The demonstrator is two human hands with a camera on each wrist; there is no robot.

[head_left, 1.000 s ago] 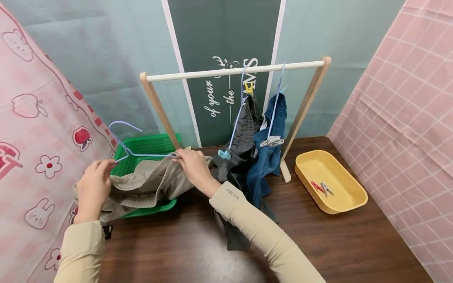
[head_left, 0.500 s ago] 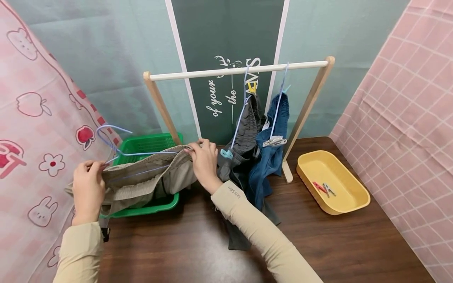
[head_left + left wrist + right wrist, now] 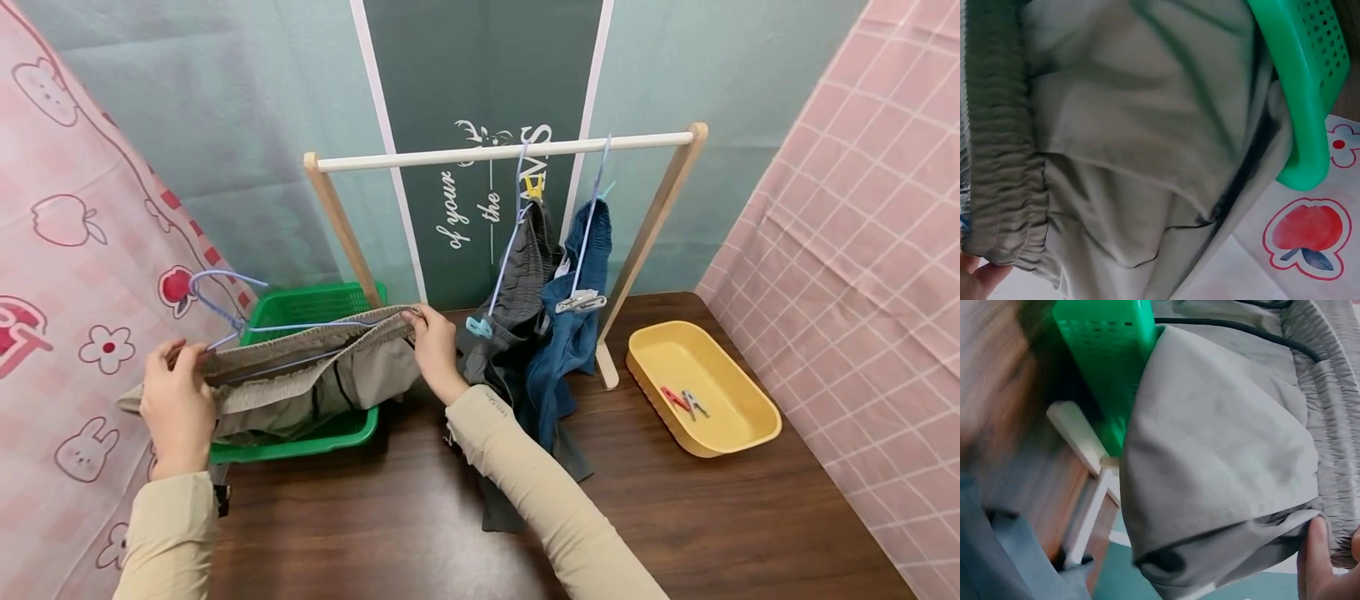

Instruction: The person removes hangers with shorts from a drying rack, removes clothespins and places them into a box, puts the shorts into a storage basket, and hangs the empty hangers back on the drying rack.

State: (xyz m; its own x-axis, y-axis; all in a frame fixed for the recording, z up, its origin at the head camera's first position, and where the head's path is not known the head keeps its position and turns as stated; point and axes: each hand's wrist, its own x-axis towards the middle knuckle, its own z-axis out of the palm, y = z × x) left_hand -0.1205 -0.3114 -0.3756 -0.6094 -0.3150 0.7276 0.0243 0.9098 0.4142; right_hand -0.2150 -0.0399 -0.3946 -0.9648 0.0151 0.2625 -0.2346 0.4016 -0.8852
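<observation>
Khaki pants (image 3: pixel 367 375) with a gathered elastic waistband stretch between my two hands over the green basket (image 3: pixel 322 447). A blue-purple wire hanger (image 3: pixel 238 324) lies in the waist opening, its hook leaning up and left. My left hand (image 3: pixel 178 408) pinches the left end of the waistband beside the hanger's arm; in the left wrist view its fingertips (image 3: pixel 994 275) grip the band's lower corner. At the other end, my right hand (image 3: pixel 437 350) pinches the waistband between thumb and fingers. A dark cord (image 3: pixel 1241 328) crosses the cloth in the right wrist view.
Behind stands a wooden rack with a white rail (image 3: pixel 435 157). Dark grey pants (image 3: pixel 517 292) and blue jeans (image 3: pixel 570 308) hang from it on hangers with clips. On the right, a yellow tray (image 3: pixel 738 433) holds a red clothespin (image 3: pixel 674 398) and a grey one (image 3: pixel 694 405).
My left hand has moved slightly left and my right hand right, spreading the waistband wide and straight. The hanger has shifted left and leans lower, its lower bar showing inside the waist.
</observation>
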